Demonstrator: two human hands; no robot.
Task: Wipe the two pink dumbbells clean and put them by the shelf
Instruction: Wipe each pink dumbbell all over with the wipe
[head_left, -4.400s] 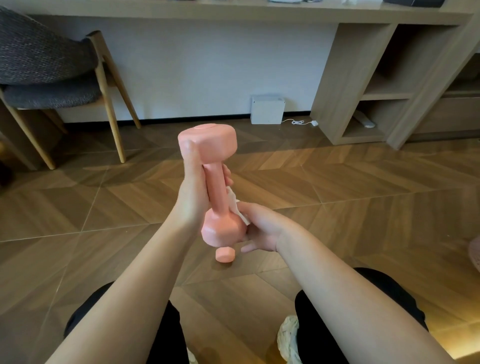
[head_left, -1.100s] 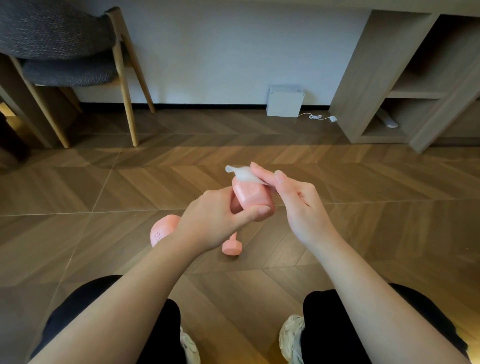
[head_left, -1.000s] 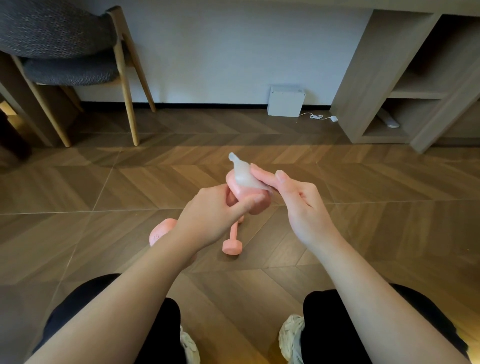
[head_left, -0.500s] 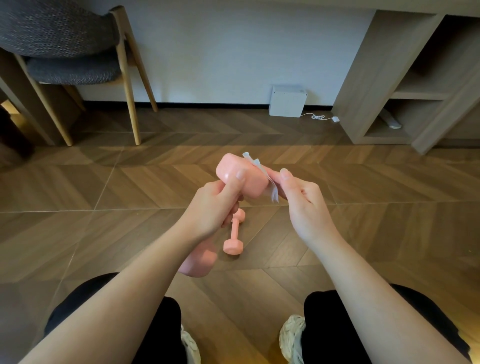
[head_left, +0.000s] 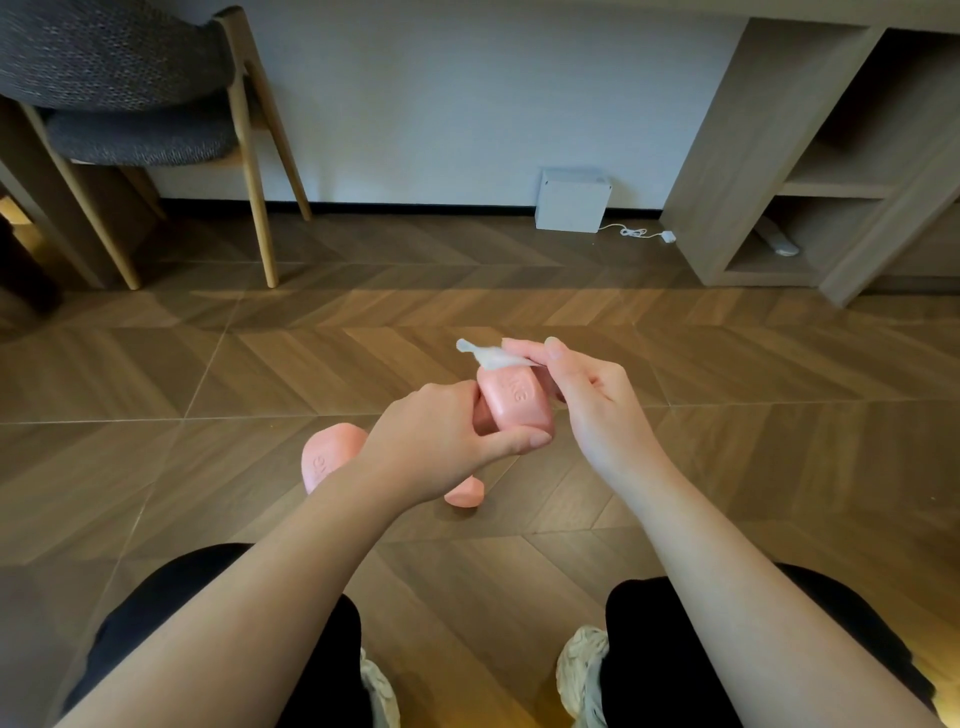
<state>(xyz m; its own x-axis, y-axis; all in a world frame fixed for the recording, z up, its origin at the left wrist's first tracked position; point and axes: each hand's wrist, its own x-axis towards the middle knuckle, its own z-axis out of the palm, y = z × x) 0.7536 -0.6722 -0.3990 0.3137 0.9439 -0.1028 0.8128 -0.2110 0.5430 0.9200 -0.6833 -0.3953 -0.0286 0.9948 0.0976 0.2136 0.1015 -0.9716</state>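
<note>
My left hand (head_left: 436, 441) grips the handle of a pink dumbbell (head_left: 514, 400) held above the floor. Its far head faces me with raised lettering, and its near head pokes out left of my wrist. My right hand (head_left: 592, 405) pinches a white wipe (head_left: 485, 355) and presses it on the top edge of the far head. The second pink dumbbell (head_left: 465, 496) lies on the floor below, mostly hidden by my left hand. The wooden shelf (head_left: 737, 156) stands at the back right.
A grey upholstered chair with wooden legs (head_left: 156, 104) stands at the back left. A white box (head_left: 571, 200) with a white cable sits against the wall by the shelf. My knees and shoes are at the bottom of the view.
My left hand has turned the dumbbell, so its near head swung up to the left. The wipe has moved from the side of the far head to its top edge.
</note>
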